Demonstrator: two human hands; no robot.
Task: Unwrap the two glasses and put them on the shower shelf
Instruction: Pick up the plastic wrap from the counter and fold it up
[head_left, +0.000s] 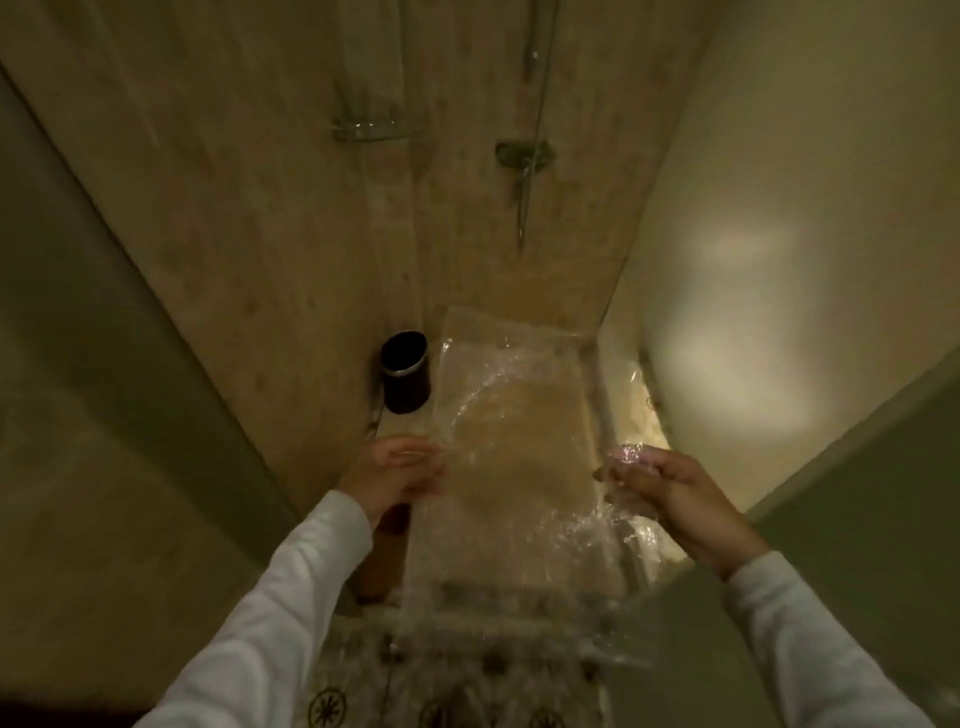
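Shower walls of beige speckled tile (249, 218) fill most of the view, w/ a plain cream wall (779, 208) on the right. Clear crinkled plastic wrap sheet (519, 441) hangs stretched in front of the person, between both hands, over the beige shower floor. Chrome wire corner shower shelf (376, 127) sits high in the corner, well apart from the hands; beside it a chrome mixer w/ hose (524, 156). Dark cylindrical cup w/ a metal band (405, 376) stands low by the left wall. Left hand (397, 480) touches the wrap's left edge, fingers loosely curled. Right hand (660, 486) pinches a bunched bit of wrap. No glass can be made out; blur too heavy.
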